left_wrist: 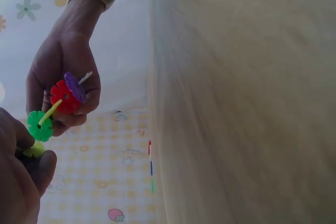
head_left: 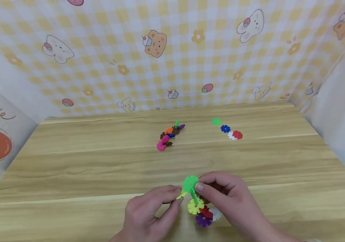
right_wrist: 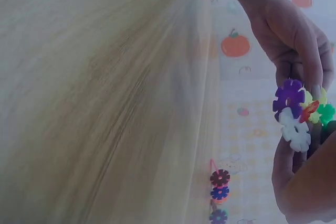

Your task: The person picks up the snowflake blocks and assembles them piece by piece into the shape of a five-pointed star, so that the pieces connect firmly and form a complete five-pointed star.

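Between thumb and fingers, my left hand pinches a yellow notched plastic disc, which meets the edge of a green disc. Whether the two are slotted together cannot be told. My right hand grips the cluster of joined discs that the green one belongs to, its thumb at the green disc's edge. Lower in that cluster are another yellow disc, a red disc, a purple disc and a white disc. The right fingers hide part of the cluster.
Farther back on the wooden table lies a second joined group of discs, with a pink disc and an orange disc. To its right are loose discs: green, blue, and red overlapping white. A checked cloth hangs behind.
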Demonstrator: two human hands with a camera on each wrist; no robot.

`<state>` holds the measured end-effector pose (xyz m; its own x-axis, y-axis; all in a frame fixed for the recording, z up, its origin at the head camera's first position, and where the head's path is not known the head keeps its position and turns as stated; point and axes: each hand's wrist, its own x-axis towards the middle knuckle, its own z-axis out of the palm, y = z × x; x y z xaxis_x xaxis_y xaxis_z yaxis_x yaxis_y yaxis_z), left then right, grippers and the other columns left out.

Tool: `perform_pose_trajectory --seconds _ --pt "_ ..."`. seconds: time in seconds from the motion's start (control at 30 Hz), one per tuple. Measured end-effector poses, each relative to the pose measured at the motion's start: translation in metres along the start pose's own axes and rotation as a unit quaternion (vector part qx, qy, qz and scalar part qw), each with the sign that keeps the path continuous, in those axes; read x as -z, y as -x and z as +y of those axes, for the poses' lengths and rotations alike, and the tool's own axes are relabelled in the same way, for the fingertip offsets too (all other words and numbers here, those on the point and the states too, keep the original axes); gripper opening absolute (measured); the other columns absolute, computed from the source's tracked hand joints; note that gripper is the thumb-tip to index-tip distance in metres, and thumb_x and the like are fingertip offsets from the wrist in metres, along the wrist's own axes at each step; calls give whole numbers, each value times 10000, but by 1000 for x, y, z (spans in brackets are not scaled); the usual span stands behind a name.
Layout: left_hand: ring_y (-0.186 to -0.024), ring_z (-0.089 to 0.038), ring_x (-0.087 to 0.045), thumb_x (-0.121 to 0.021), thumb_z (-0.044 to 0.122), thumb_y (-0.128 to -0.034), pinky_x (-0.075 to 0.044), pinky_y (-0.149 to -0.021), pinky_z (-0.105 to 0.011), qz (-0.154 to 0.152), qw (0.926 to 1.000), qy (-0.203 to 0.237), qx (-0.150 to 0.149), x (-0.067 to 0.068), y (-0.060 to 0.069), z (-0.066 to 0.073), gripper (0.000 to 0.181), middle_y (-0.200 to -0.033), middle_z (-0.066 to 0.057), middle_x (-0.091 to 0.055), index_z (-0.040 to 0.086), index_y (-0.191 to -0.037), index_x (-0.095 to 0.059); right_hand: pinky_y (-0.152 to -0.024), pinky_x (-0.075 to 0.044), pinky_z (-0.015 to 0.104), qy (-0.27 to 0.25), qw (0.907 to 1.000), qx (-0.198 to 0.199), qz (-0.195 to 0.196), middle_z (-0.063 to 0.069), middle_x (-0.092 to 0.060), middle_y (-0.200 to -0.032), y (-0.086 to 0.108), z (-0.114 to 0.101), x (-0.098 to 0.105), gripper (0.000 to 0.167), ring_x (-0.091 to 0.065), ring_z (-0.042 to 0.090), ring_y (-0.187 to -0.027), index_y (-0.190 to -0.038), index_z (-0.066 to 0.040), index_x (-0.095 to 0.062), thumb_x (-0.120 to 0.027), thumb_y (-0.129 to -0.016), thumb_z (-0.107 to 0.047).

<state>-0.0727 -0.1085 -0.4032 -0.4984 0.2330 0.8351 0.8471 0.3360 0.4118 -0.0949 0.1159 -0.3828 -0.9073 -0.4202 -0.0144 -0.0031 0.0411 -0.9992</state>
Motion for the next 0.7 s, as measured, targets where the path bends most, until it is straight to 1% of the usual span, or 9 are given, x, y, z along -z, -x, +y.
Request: perform_pose_trajectory --seconds 0.17,0.27,0.37,0.5,0.57,0.7 --pt "-791 -231 -775 -608 109 -1019 -587 -723 -184 -22 9996 -123 236 0 0 2 191 -917 -185 -768 -28 -953 -724 -772 -625 357 -124 9998 87 -103 77 -741 -991 0 3 -4 176 -707 167 -819 -1108 -12 -729 -608 -1034 -116" --pt "-804 -235 -776 -604 116 -1027 -588 -737 -189 -60 9994 -182 294 0 1 3 196 -932 -188 -769 -27 -972 -727 -754 -627 365 3 9996 252 -154 101 -745 -986 -1 2 -6 139 -722 182 -803 -1058 -25 -739 -627 -1019 -98" --pt "-822 -256 -777 -599 120 -1031 -593 -755 -209 -86 9992 -274 266 0 3 3 211 -943 -201 -769 -31 -979 -737 -692 -618 342 382 9982 459 -58 80 -749 -935 0 1 -8 106 -711 179 -756 -990 -89 -758 -653 -1001 -93" --pt "-869 -281 -776 -584 131 -1036 -595 -770 -229 -226 9987 -351 308 0 5 4 229 -969 -207 -772 -23 -1001 -751 -599 -571 298 885 9929 795 57 3 -739 -846 0 0 -8 142 -658 143 -685 -928 -177 -765 -675 -983 -82" --pt "-877 -286 -775 -577 127 -1037 -597 -767 -235 -301 9983 -418 286 0 5 5 236 -966 -207 -773 -24 -1003 -755 -554 -543 277 1051 9892 1026 -7 -29 -719 -803 -1 1 -7 165 -617 107 -653 -900 -190 -757 -685 -970 -59" --pt "-875 -265 -777 -567 131 -1044 -594 -761 -229 -471 9968 -588 253 0 6 6 257 -956 -191 -776 -32 -1005 -761 -458 -459 235 1118 9839 1349 -344 -12 -673 -732 -4 2 -6 190 -505 32 -591 -867 -172 -743 -684 -958 -17"
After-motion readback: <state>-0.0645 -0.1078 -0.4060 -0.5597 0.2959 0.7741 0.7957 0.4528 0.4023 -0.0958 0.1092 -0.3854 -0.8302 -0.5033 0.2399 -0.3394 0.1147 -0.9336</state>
